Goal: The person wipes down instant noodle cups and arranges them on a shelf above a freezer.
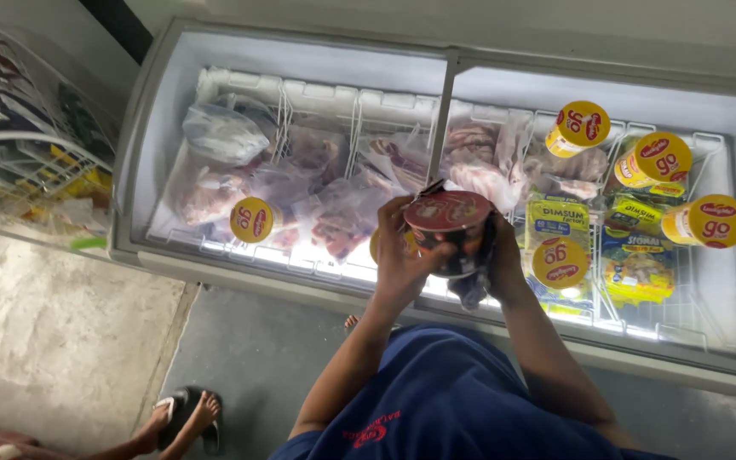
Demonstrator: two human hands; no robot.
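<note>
My left hand (400,255) and my right hand (504,255) both grip a round dark cup with a red foil lid (446,213), held over the front edge of a chest freezer (300,277). The left thumb lies across the cup's side. A dark blue cloth or bag hangs under the cup by my right hand. Below the cup the freezer's glass lid covers bagged frozen meat (342,213).
Yellow-lidded tubs (251,220) and yellow food packets (636,264) lie in white wire baskets inside the freezer. A wire rack with packaged goods (27,162) stands at the left. Another person's feet in sandals (185,417) are on the floor at lower left.
</note>
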